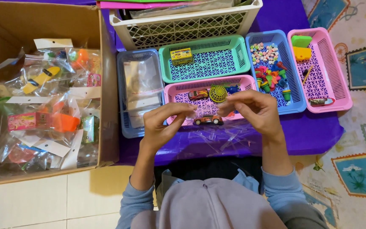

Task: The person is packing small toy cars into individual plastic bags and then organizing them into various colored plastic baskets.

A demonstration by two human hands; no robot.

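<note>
left hand (162, 125) + right hand (255, 111) | pinch clear bag (206, 111) (barely visible); toy car (208, 120) beneath

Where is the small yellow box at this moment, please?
In the head view, the small yellow box lies in the left rear corner of the green basket, behind the pink basket with the toy cars.

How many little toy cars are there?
2 that show. One toy car lies in the pink basket beside a yellow ball. The other toy car sits lower, between the left hand and right hand. The hands may hide more.
</note>
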